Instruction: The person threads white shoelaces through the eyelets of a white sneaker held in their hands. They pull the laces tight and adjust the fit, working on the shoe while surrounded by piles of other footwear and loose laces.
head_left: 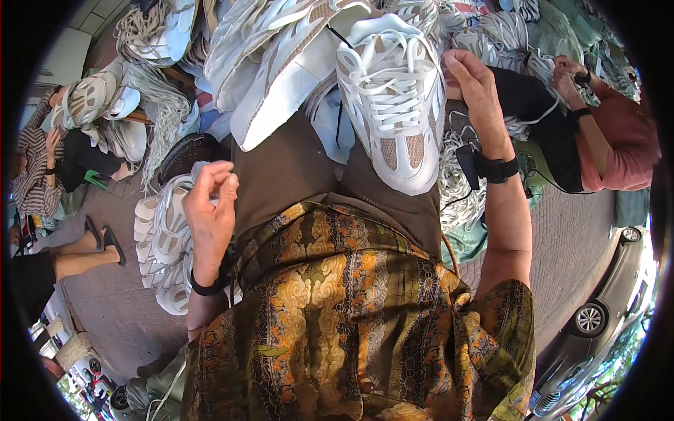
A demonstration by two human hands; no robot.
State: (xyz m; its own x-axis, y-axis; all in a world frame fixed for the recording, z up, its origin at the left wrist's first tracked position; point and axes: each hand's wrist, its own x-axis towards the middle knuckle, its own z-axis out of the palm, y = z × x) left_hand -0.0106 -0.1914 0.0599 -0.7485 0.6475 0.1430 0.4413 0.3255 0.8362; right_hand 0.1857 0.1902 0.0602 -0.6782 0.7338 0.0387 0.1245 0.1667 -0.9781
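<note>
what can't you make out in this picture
Head view, all of these:
- Left hand: whether its fingertips pinch anything; too small to tell.
- Right hand: whether its grip holds anything beside the shoe; its own thumb and curled fingers hide the spot.
- White-and-tan shoe: its underside, hidden by its own upper.
- Co-worker in pink: head, cut off by the fisheye's dark right rim.

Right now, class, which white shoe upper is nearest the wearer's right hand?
The laced white shoe upper over the right thigh, tan-meshed toe toward the body: it sits beside the right hand, while the stacked uppers lie by the left hand.
</note>
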